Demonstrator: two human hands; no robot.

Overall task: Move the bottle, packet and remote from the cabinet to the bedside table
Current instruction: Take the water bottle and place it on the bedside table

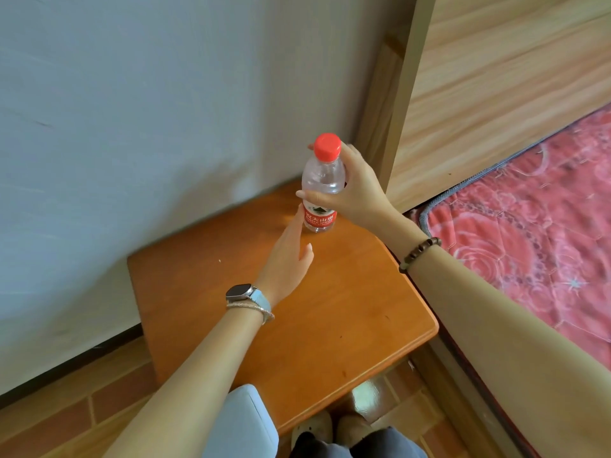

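The right hand has its fingers wrapped around the water bottle, which stands near the desk's far edge. The left hand, fingers spread, waits beside it. Seat the base flat before letting go.

1. One clear plastic bottle with a red cap and red label.
2. One orange wooden bedside table.
3. Two bare hands: the right hand and the left hand.
4. One smartwatch and one thin bangle on the left wrist.
5. One beaded bracelet on the right wrist.
6. One red rose-patterned mattress.
7. Two slippers.
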